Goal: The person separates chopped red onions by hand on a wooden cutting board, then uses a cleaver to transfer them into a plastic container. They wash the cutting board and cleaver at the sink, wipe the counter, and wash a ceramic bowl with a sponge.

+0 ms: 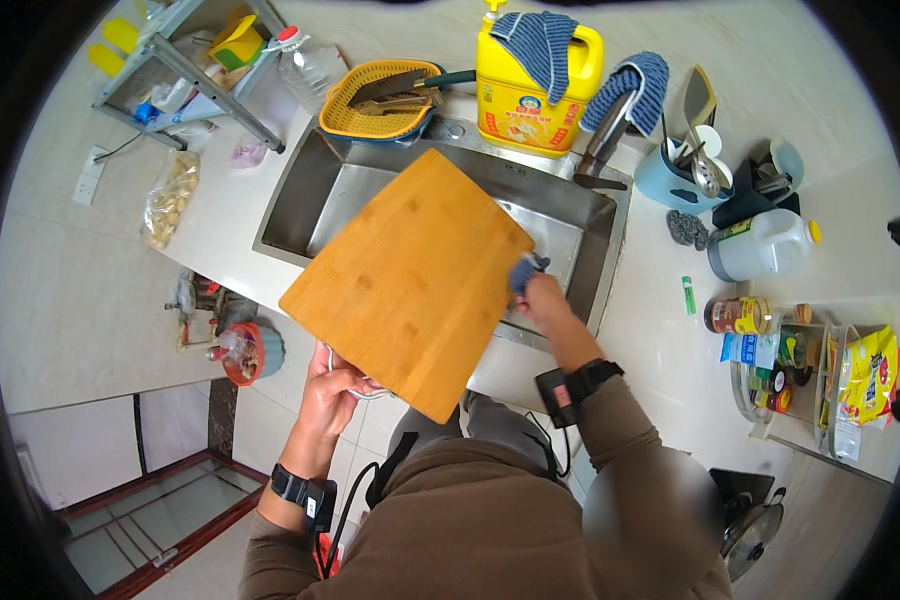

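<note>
A wooden cutting board is held tilted above the sink and hides much of its basin. My left hand is closed on the board's near-left edge, its fingers partly hidden beneath. Beside those fingers shows a thin metal loop, perhaps the board's handle. At the board's right edge, my right hand grips a dark blue cloth, which touches the edge or lies very close to it.
Behind the sink stand a yellow basket holding knives, a large yellow pump jug and a cloth-draped faucet. A utensil holder, steel scourer and white jug are on the right. A shelf rack stands far left.
</note>
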The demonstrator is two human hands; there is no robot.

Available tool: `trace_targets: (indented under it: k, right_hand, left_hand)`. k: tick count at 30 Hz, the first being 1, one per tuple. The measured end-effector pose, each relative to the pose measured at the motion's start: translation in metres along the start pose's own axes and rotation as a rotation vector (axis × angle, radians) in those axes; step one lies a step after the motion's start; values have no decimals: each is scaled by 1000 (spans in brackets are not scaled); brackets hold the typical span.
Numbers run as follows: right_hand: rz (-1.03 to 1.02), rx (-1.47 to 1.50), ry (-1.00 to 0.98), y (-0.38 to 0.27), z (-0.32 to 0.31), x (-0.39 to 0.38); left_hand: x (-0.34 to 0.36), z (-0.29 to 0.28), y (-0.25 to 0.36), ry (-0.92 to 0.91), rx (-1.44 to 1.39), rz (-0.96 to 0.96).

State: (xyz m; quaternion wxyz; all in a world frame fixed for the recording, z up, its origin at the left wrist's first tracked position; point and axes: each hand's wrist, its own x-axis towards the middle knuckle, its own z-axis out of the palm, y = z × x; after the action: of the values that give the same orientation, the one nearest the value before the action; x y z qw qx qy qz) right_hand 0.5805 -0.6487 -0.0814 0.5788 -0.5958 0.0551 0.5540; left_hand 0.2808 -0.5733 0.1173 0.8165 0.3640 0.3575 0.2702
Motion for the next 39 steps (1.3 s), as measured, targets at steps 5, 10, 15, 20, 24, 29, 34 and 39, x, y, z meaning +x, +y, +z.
trace_targets:
  k: [5, 10, 15, 20, 24, 29, 34, 39]
  right_hand:
    - [63, -422, -280, 11, 62, -82]
    - [3, -536, -687, 9, 69, -143]
    - [-437, -652, -374, 19, -31, -159]
    - [-499, -1399, 433, 31, -157, -164]
    - [-529, -886, 859, 35, -194, -139]
    - [-263, -950, 1201, 45, -161, -56]
    - [-565, -1131, 976, 0, -149, 9]
    - [-604, -631, 256, -56, -164, 19]
  left_hand:
    - [0, 4, 0, 92, 52, 86]
    - [-5, -17, 7, 194, 3, 195]
    - [-15, -50, 14, 245, -5, 213]
    - [-25, -80, 33, 276, 61, 232]
    - [-24, -98, 42, 305, 53, 213]
    - [-25, -107, 53, 266, 96, 160]
    - [-32, -99, 59, 344, 109, 171]
    - [-31, -93, 66, 414, 119, 131]
